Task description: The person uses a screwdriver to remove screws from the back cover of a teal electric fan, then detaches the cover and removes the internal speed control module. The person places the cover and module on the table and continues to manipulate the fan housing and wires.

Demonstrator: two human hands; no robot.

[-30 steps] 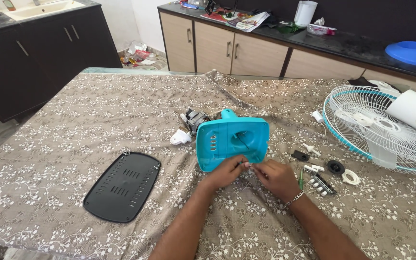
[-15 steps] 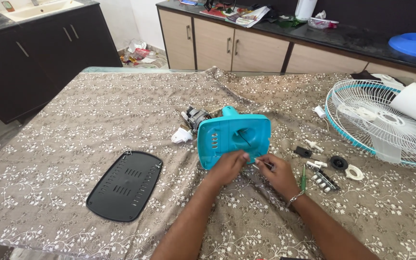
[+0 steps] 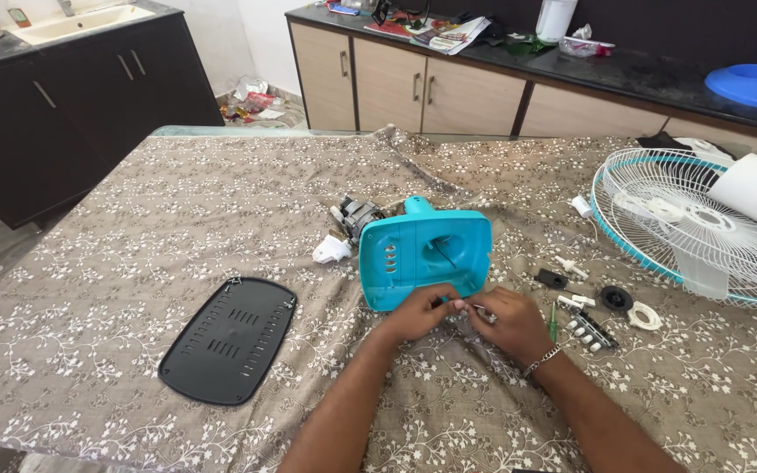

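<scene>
On the cloth-covered surface (image 3: 133, 228), near its middle: turquoise fan housing (image 3: 424, 254) lying tilted, open hollow side up toward the camera, lower edge right at the fingertips.
Left hand (image 3: 418, 313): curled, fingertips pinched on something small at the housing's lower edge; too small to tell whether a wire or a screw.
Right hand (image 3: 508, 322): closed in a pinch, meeting the left fingertips, gripping what looks like a thin pale wire end or pin; bracelet at the wrist.
Behind the housing: grey motor (image 3: 354, 215) touching its back, white plastic piece (image 3: 329, 251) just beside the left edge.
To the right of the hands: green-handled screwdriver (image 3: 553, 321), black switch strip with white buttons (image 3: 590, 333), black round knob (image 3: 614, 298), white ring (image 3: 644, 315), all near but apart from the housing.
Further right: white fan guard with teal rim (image 3: 694, 228) lying flat, well apart.
To the left: black vented base plate (image 3: 228, 339), flat, well apart from the hands.
Doing it well, as a judgement: best done with both pinches kept close together and low against the housing edge, so the small piece cannot spring away into the patterned cloth.
Steadying: worth resting the heels of both hands on the surface and keeping the housing from rocking on the motor.
Risk: easy to lose a tiny part among the print; safer with loose bits kept grouped by the screwdriver.
</scene>
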